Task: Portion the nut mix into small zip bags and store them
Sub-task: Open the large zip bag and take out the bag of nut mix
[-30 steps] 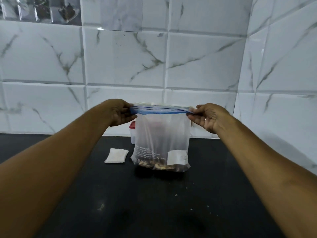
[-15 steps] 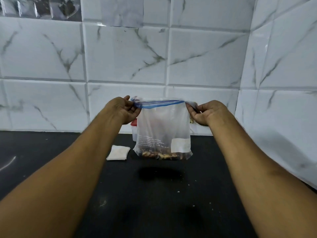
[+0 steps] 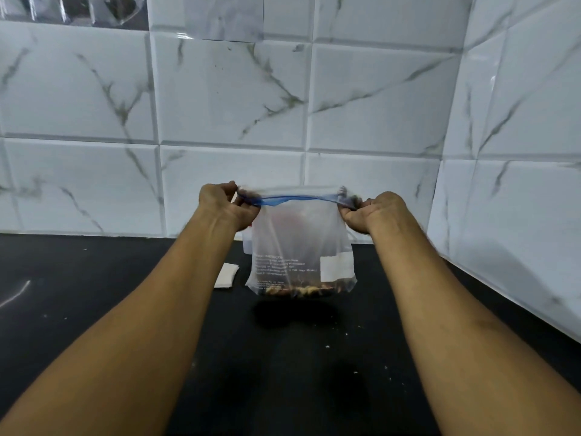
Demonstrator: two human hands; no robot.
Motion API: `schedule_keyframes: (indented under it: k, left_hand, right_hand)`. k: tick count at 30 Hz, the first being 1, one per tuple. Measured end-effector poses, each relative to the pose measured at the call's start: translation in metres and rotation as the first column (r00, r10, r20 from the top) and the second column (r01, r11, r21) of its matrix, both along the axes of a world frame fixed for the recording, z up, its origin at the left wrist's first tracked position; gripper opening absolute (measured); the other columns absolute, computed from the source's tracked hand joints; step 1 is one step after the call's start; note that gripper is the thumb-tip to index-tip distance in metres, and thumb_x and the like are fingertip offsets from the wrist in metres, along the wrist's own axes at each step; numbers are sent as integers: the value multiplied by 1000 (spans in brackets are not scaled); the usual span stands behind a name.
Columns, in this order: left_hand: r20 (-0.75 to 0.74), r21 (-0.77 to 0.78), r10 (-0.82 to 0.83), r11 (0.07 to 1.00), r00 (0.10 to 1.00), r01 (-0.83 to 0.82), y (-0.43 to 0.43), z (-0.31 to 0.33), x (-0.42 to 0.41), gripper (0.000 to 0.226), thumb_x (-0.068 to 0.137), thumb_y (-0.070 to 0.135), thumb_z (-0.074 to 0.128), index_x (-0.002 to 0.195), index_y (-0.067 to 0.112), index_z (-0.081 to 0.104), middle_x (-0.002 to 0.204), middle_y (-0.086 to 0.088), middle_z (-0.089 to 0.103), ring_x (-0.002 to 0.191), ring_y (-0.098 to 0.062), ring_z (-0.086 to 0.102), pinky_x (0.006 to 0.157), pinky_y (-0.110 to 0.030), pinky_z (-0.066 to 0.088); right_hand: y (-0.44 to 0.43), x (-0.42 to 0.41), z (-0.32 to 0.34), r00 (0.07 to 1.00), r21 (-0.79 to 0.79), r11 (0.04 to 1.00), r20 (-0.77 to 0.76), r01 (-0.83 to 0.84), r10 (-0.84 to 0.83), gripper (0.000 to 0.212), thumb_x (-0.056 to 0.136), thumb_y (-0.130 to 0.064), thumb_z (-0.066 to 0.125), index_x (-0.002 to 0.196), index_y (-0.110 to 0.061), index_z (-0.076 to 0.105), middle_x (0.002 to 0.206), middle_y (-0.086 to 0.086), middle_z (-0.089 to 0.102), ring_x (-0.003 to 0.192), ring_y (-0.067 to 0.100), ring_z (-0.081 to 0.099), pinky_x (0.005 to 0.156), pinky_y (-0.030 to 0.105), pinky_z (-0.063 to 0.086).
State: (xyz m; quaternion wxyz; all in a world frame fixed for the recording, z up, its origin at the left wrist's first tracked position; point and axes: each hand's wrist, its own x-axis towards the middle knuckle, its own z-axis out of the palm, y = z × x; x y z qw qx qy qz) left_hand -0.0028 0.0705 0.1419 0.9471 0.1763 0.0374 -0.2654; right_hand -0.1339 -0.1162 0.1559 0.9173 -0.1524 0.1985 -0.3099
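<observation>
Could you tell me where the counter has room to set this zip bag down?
Bare counter lies left of the white packet, and in front of the zip bag apart from crumbs. Crowded at the wall behind the bag, where a container stands.

White wall tiles (image 3: 229,92) veined grey, black counter (image 3: 283,372) — clear bag (image 3: 298,243) with blue zip strip (image 3: 283,200), white label (image 3: 335,268).

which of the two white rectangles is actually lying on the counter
The white folded piece left of the zip bag: it lies flat on the black counter. The other is a label patch on the bag itself.
</observation>
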Motion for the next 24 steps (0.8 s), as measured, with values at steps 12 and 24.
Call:
schedule_keyframes:
  k: [12, 24]
  left_hand:
    - [500, 703, -254, 677, 828, -217, 20, -11, 18, 11, 102, 21, 60, 102, 10, 62, 90, -5, 63, 70, -18, 64, 51, -27, 56]
    - [585, 754, -233, 508, 777, -416, 30, -50, -29, 65, 81, 71, 69, 93, 7, 68, 76, -11, 71, 63, -25, 68, 70, -37, 62]
  right_hand:
    - [-22, -16, -12, 775, -848, 300, -524, -437, -353, 29, 94, -26, 71, 111, -4, 64, 110, 13, 66, 92, 28, 69, 77, 45, 62]
    - [9, 34, 20, 802, -612, -524, -387, -592, -455, 22, 93, -35, 75, 107, -18, 75, 103, -5, 70, 89, 13, 63, 75, 27, 48]
